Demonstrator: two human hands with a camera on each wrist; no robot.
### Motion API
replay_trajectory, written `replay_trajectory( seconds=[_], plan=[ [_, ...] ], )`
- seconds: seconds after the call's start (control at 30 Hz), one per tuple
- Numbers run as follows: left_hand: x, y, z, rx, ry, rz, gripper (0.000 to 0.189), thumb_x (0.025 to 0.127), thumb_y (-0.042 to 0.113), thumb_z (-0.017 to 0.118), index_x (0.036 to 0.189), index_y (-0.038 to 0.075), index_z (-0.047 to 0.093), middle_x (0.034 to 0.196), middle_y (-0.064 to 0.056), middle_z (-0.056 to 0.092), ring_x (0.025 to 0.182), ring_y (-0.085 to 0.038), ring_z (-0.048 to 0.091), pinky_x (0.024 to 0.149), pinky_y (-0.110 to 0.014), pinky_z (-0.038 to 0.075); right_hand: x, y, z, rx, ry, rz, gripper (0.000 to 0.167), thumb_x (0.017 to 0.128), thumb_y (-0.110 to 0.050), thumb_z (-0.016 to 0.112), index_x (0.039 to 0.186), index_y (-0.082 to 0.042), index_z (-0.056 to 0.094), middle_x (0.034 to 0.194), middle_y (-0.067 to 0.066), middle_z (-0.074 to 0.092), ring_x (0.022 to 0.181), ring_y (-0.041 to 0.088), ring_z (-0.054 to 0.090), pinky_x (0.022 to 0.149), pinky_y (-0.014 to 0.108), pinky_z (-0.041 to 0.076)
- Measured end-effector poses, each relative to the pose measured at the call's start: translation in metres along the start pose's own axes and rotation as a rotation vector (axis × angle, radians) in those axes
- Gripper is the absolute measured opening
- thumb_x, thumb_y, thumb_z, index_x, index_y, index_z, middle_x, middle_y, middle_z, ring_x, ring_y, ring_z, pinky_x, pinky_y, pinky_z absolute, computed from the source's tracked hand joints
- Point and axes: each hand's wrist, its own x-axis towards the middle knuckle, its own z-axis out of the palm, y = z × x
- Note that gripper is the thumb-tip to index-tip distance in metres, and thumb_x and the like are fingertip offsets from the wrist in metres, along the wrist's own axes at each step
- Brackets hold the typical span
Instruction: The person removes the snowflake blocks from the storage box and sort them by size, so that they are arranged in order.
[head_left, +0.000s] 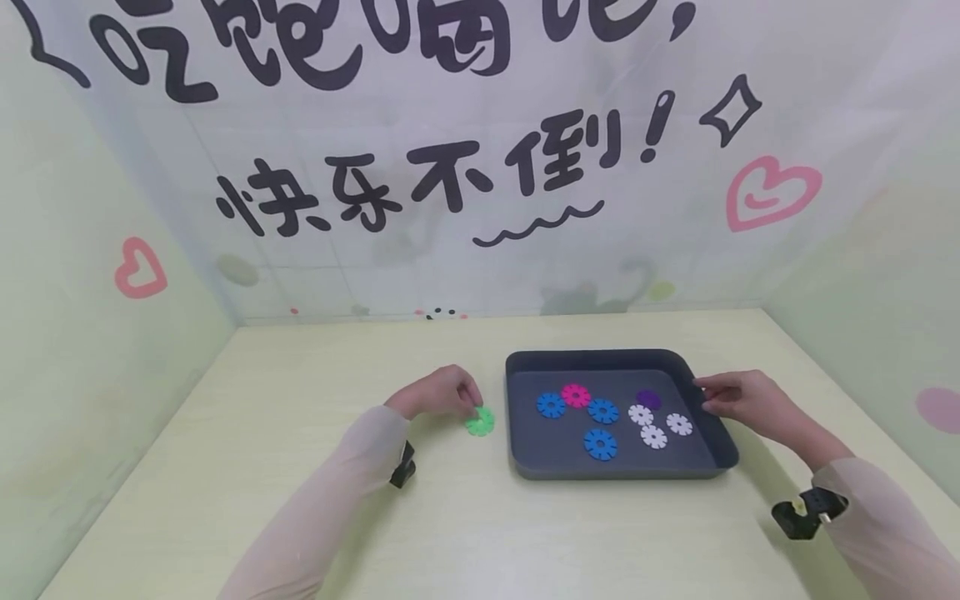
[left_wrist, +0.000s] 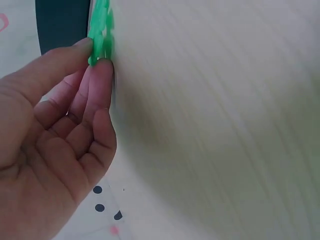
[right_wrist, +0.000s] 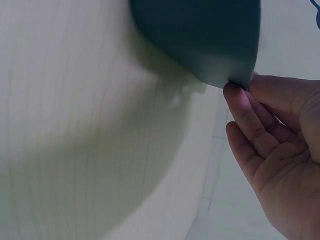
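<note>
Pinching the green notched plastic disc [head_left: 479, 422] on the pale bench [head_left: 300, 500], the left hand [head_left: 438, 393] sits just left of the dark grey plastic tray [head_left: 525, 467], whose right rim the right hand [head_left: 742, 402] holds.

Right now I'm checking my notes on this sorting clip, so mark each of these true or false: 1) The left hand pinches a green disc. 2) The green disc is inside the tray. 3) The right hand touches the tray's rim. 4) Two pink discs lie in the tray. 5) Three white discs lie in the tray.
1) The left hand pinches a green disc: true.
2) The green disc is inside the tray: false. It is on the table, left of the tray.
3) The right hand touches the tray's rim: true, on the right side.
4) Two pink discs lie in the tray: false. There is one pink disc.
5) Three white discs lie in the tray: true.
</note>
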Motion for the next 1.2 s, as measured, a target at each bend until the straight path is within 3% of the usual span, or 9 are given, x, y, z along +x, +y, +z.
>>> replay_trajectory(
  seconds=[0.23, 0.4, 0.5, 0.57, 0.8, 1.0, 1.2],
  plan=[
    [0.003, 0.002, 0.001, 0.036, 0.034, 0.034, 0.009, 0.078, 0.002, 0.068, 0.086, 0.005, 0.067, 0.076, 0.0, 0.061, 0.07, -0.012, 0.054, 0.067, -0.024, 0.045, -0.002, 0.003, 0.001, 0.001, 0.009, 0.002, 0.038, 0.077, 0.001, 0.069, 0.109, 0.017, 0.056, 0.087, 0.016, 0.065, 0.072, 0.007, 0.06, 0.06, 0.024, 0.05],
    [0.018, 0.023, 0.003, -0.012, 0.108, 0.16, 0.012, 0.081, 0.004, 0.067, 0.092, 0.002, 0.065, 0.081, -0.002, 0.062, 0.075, -0.013, 0.057, 0.07, -0.024, 0.047, -0.004, 0.004, 0.0, -0.005, 0.011, 0.0, 0.038, 0.077, 0.001, 0.069, 0.109, 0.017, 0.056, 0.088, 0.019, 0.065, 0.072, 0.008, 0.061, 0.061, 0.024, 0.05],
    [0.031, 0.042, 0.009, 0.002, 0.072, 0.229, 0.015, 0.081, 0.002, 0.067, 0.095, -0.001, 0.064, 0.082, -0.003, 0.062, 0.075, -0.013, 0.058, 0.07, -0.023, 0.048, -0.004, 0.004, -0.001, -0.01, 0.013, -0.001, 0.038, 0.077, 0.001, 0.069, 0.11, 0.017, 0.056, 0.089, 0.02, 0.065, 0.073, 0.008, 0.061, 0.061, 0.023, 0.05],
    [0.041, 0.053, 0.014, 0.056, 0.026, 0.236, 0.016, 0.08, 0.003, 0.069, 0.096, 0.0, 0.064, 0.081, -0.002, 0.062, 0.075, -0.011, 0.057, 0.068, -0.021, 0.047, -0.004, 0.003, -0.001, -0.009, 0.013, -0.006, 0.039, 0.077, 0.001, 0.069, 0.11, 0.017, 0.056, 0.089, 0.02, 0.065, 0.073, 0.01, 0.062, 0.061, 0.024, 0.05],
    [0.063, 0.081, 0.029, 0.39, -0.035, 0.106, 0.017, 0.077, 0.01, 0.074, 0.093, 0.006, 0.067, 0.081, 0.002, 0.061, 0.074, -0.01, 0.053, 0.066, -0.02, 0.044, -0.004, 0.002, 0.0, 0.016, 0.006, -0.004, 0.039, 0.078, 0.001, 0.068, 0.11, 0.017, 0.055, 0.092, 0.023, 0.064, 0.074, 0.014, 0.063, 0.062, 0.024, 0.05],
    [0.077, 0.089, 0.035, 0.445, -0.072, 0.047, 0.027, 0.074, 0.02, 0.078, 0.096, 0.008, 0.066, 0.085, 0.004, 0.06, 0.077, -0.009, 0.053, 0.068, -0.02, 0.044, -0.002, 0.005, 0.0, 0.024, 0.005, 0.001, 0.039, 0.077, 0.002, 0.068, 0.11, 0.018, 0.055, 0.094, 0.025, 0.063, 0.075, 0.016, 0.063, 0.062, 0.023, 0.051],
    [0.083, 0.095, 0.038, 0.494, -0.111, -0.028, 0.034, 0.071, 0.025, 0.08, 0.097, 0.012, 0.064, 0.087, 0.005, 0.058, 0.078, -0.009, 0.051, 0.069, -0.022, 0.043, -0.003, 0.005, -0.001, 0.027, -0.002, 0.013, 0.039, 0.078, 0.001, 0.068, 0.111, 0.017, 0.054, 0.095, 0.025, 0.063, 0.077, 0.019, 0.063, 0.062, 0.024, 0.05]
  ],
)
